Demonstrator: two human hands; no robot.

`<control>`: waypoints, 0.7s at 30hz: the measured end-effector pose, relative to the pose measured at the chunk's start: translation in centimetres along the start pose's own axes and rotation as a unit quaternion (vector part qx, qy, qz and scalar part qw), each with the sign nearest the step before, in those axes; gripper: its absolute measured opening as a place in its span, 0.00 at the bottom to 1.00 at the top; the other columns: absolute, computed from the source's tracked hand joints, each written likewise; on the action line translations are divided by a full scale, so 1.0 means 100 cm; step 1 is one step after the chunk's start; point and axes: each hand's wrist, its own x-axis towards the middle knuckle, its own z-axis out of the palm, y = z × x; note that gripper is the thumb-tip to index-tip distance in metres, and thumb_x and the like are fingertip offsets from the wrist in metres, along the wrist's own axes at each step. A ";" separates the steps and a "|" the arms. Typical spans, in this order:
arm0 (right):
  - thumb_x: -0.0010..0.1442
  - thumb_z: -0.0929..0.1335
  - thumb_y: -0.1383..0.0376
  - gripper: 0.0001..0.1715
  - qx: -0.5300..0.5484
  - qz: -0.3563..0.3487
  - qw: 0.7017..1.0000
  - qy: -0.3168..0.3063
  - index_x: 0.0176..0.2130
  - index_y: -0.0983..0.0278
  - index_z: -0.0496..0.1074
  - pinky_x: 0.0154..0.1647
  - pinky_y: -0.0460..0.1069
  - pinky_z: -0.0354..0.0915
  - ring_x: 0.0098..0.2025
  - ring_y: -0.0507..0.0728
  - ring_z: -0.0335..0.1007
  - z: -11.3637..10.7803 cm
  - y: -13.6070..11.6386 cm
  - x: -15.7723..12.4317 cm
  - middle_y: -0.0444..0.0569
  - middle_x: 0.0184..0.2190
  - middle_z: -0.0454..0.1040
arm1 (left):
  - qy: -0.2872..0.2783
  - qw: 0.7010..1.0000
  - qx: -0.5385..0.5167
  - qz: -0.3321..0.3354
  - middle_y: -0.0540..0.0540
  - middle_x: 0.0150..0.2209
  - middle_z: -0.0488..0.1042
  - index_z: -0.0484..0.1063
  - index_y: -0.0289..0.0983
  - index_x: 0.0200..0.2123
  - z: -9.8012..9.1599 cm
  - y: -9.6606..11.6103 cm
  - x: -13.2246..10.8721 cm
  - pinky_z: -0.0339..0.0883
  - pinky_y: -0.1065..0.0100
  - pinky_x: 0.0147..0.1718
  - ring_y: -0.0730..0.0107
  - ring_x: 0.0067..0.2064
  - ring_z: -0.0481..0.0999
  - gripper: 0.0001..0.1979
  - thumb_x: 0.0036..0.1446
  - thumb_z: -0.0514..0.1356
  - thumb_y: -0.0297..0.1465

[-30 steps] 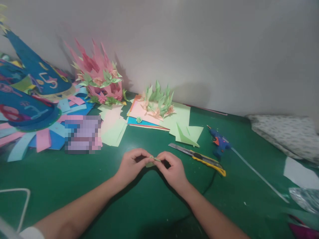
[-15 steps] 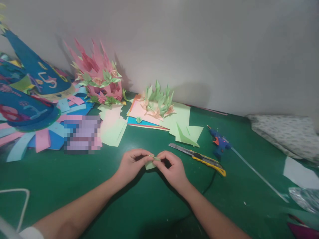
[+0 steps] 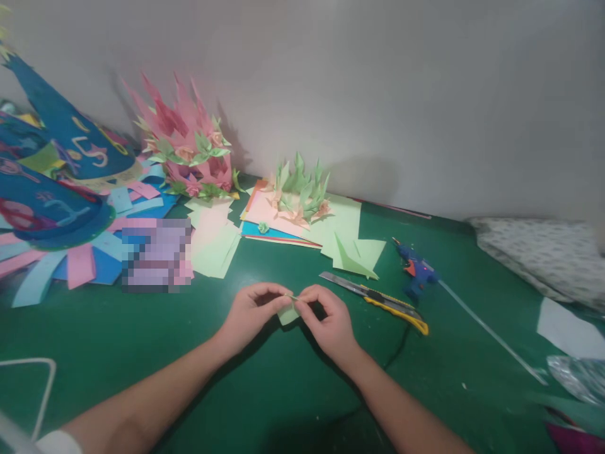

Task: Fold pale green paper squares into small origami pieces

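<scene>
Between my two hands is a small piece of light green paper (image 3: pixel 288 314), its lower part hanging below the fingertips. My left hand (image 3: pixel 253 312) pinches its upper left edge between thumb and fingers. My right hand (image 3: pixel 329 318) pinches the same edge from the other side, fingertips nearly meeting the left ones. The top of the paper looks folded or rolled, though fingers cover most of it. Right of my right hand lies a yellow utility knife (image 3: pixel 378 299) with its blade out. Beyond my hands a small green paper rosette (image 3: pixel 263 227) rests on stacked coloured paper (image 3: pixel 283 236).
A blue glue gun (image 3: pixel 418 271) with a long glue stick lies at right. Green paper pieces (image 3: pixel 359 255) sit behind the knife. A green paper crown (image 3: pixel 302 192), a pink paper crown (image 3: pixel 184 139) and blue cone hats (image 3: pixel 75 126) stand along the grey wall.
The green paper's hanging part has turned slightly and shifted a little to the right as my fingers work its top edge. Everything else stays in place.
</scene>
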 end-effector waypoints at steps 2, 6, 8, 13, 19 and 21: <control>0.55 0.65 0.68 0.06 -0.006 -0.006 1.000 -0.003 0.26 0.63 0.65 0.32 0.47 0.62 0.29 0.52 0.65 0.000 0.000 0.000 0.44 0.25 0.68 | 0.007 1.000 -0.002 0.002 0.51 0.25 0.73 0.72 0.35 0.26 0.001 0.001 -0.001 0.62 0.75 0.29 0.77 0.27 0.68 0.05 0.46 0.63 0.31; 0.54 0.65 0.69 0.05 -0.008 -0.020 1.000 -0.014 0.26 0.62 0.65 0.32 0.47 0.61 0.30 0.52 0.65 0.000 -0.002 -0.001 0.44 0.25 0.68 | -0.001 1.000 -0.022 0.013 0.53 0.22 0.69 0.70 0.34 0.23 0.000 0.000 -0.002 0.59 0.76 0.27 0.79 0.25 0.65 0.06 0.46 0.62 0.31; 0.54 0.65 0.69 0.06 -0.006 -0.019 1.000 -0.020 0.26 0.62 0.65 0.32 0.47 0.61 0.30 0.52 0.65 0.001 -0.003 -0.001 0.44 0.25 0.68 | -0.004 0.999 -0.036 0.009 0.54 0.21 0.67 0.69 0.34 0.23 -0.001 -0.001 -0.002 0.58 0.76 0.26 0.79 0.24 0.63 0.07 0.47 0.61 0.31; 0.54 0.65 0.69 0.06 0.011 0.001 1.000 -0.017 0.26 0.63 0.65 0.32 0.47 0.61 0.29 0.52 0.65 0.001 -0.003 0.000 0.44 0.25 0.67 | -0.006 1.000 -0.003 0.025 0.52 0.25 0.67 0.69 0.35 0.26 0.001 -0.003 -0.001 0.59 0.75 0.30 0.77 0.28 0.64 0.06 0.50 0.59 0.32; 0.55 0.65 0.66 0.07 0.044 0.050 0.998 -0.007 0.25 0.64 0.65 0.31 0.46 0.61 0.29 0.52 0.64 -0.001 0.001 0.001 0.45 0.25 0.67 | -0.040 0.999 -0.028 0.020 0.52 0.29 0.66 0.65 0.36 0.34 0.005 -0.007 0.000 0.63 0.74 0.33 0.77 0.32 0.67 0.10 0.46 0.62 0.28; 0.55 0.65 0.65 0.08 0.054 0.065 0.996 -0.019 0.25 0.64 0.65 0.29 0.46 0.60 0.28 0.51 0.63 -0.001 0.001 0.002 0.44 0.25 0.66 | -0.032 0.998 -0.049 0.026 0.54 0.27 0.64 0.63 0.36 0.32 0.005 -0.007 0.000 0.63 0.75 0.31 0.79 0.30 0.67 0.10 0.46 0.61 0.27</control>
